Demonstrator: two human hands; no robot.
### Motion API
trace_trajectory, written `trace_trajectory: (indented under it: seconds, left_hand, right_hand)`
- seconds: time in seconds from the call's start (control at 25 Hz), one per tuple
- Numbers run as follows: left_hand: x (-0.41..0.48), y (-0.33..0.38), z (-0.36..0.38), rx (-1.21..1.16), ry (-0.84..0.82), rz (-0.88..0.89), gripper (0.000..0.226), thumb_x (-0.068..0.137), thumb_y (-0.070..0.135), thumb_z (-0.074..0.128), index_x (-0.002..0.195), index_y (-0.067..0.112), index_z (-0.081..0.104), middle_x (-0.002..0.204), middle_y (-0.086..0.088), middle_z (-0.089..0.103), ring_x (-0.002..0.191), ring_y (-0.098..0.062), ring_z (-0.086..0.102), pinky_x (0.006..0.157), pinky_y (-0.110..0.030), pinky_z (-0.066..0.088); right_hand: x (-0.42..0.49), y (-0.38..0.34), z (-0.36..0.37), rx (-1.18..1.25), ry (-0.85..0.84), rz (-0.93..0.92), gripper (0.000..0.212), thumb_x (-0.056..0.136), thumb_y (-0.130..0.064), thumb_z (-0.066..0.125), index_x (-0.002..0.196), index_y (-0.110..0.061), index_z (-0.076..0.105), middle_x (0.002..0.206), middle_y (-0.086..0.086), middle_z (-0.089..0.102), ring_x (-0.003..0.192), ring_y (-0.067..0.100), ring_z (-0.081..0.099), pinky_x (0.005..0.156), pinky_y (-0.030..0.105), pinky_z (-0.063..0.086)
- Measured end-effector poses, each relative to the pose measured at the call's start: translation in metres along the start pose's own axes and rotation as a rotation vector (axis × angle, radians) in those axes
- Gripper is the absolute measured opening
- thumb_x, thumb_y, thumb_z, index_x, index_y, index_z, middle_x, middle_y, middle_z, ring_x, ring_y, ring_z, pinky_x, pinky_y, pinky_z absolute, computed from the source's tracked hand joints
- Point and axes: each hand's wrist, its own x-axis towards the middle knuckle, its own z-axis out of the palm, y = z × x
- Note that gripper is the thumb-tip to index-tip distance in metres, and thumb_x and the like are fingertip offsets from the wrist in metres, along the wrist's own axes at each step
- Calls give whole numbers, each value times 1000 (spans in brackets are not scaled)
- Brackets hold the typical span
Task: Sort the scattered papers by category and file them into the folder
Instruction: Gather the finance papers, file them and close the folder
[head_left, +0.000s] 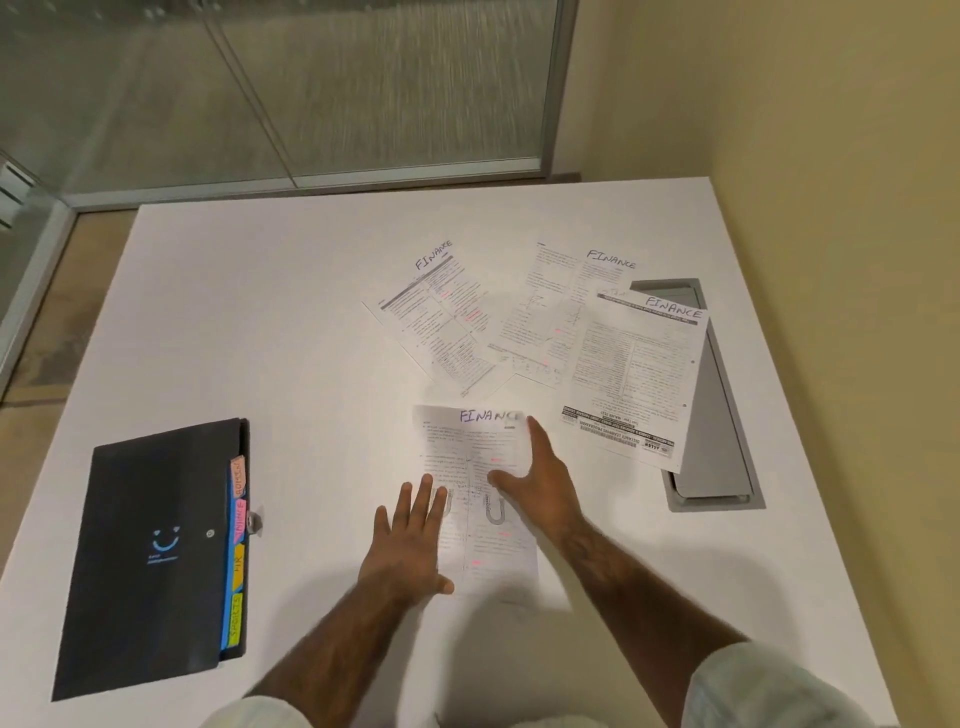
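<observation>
Head view is showing both hands lying on 1 sheet marked FINANCE (475, 493) at the 6 o'clock side of the white table (270, 312). The left hand (413, 540) is pressing flat on the sheet's left edge with fingers spread apart, and the right hand (537, 488) is resting open on its right edge, the thumb stretching across the paper; neither hand is clamping anything. 3 more FINANCE papers are lying at 12 to 2 o'clock: a tilted sheet (441, 322), a middle sheet (550, 312) and a right sheet (636, 374), which is overlapping the middle one. The black folder (150, 556) is waiting closed at 9 o'clock, its coloured tabs (236, 551) facing the hands.

I am judging these risks: the right sheet is hanging over a grey cable tray (722, 457) in the table, so a careless pull may be dropping it into the slot. Sliding flat paper with open palms may be creasing it, and the sheet may be going under a wrong tab
</observation>
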Motion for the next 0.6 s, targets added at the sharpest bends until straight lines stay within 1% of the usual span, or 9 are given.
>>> trace_trajectory:
  seconds: [0.08,0.16,0.2,0.28,0.36,0.4,0.48,0.52,0.6]
  left_hand:
    - [-2,-1,-1,-21,9,8,132,78,67,68,152,19,-30,156,-5,-43,146,-28,-34,122,-60,1]
    - [-4,-3,-2,-97,44,1,123,80,67,65,159,20,-17,164,-5,-31,154,-28,-22,124,-56,7]
    - [-6,-4,-7,-187,94,-5,119,80,67,64,161,21,-9,168,-4,-19,157,-26,-11,124,-51,13]
    - [-13,-5,-20,-451,283,-27,114,80,63,71,162,22,4,170,2,3,156,-19,10,123,-43,24]
    - [-20,-3,-43,-819,430,-136,110,79,47,82,161,22,14,165,7,23,151,-14,28,122,-40,28]
    - [-24,-3,-56,-1008,415,-178,104,78,41,85,160,22,23,160,5,37,145,-16,42,119,-41,34]
    - [-29,-2,-79,-1324,246,-119,82,73,47,86,144,23,53,138,2,65,122,-18,66,110,-46,46]
    - [-30,-2,-88,-1460,114,-64,75,69,51,86,133,19,64,127,-3,72,114,-22,71,105,-49,50]
    - [-32,7,-105,-1604,-100,-19,59,79,42,83,127,11,68,124,-12,73,112,-30,71,104,-49,50]
  right_hand:
    - [-15,3,6,180,45,165,69,90,-23,72,150,-18,39,95,-11,67,78,3,65,67,22,53]
    - [-29,11,12,119,5,216,22,94,-14,61,115,-16,64,95,-1,73,73,4,64,63,24,56]
    - [-34,14,13,105,1,205,13,93,-14,57,101,-17,66,100,2,75,75,9,66,67,27,58]
    - [-38,21,8,173,27,189,14,90,-17,56,96,-18,69,102,-2,76,83,14,69,78,37,61]
    - [-36,25,-9,362,-10,158,24,86,-19,59,105,-20,75,103,-6,78,91,15,75,86,45,62]
    - [-34,27,-20,471,-39,149,28,87,-18,62,110,-21,76,107,-6,79,96,17,76,90,48,60]
    - [-31,27,-45,625,-72,135,29,89,-14,66,116,-19,75,113,-3,78,105,22,75,98,52,56]
    - [-30,25,-58,662,-81,117,28,91,-10,67,118,-17,75,115,-1,78,107,23,74,100,50,56]
    - [-26,20,-77,706,-125,69,28,95,-6,65,121,-12,73,117,2,77,109,23,73,99,45,56]
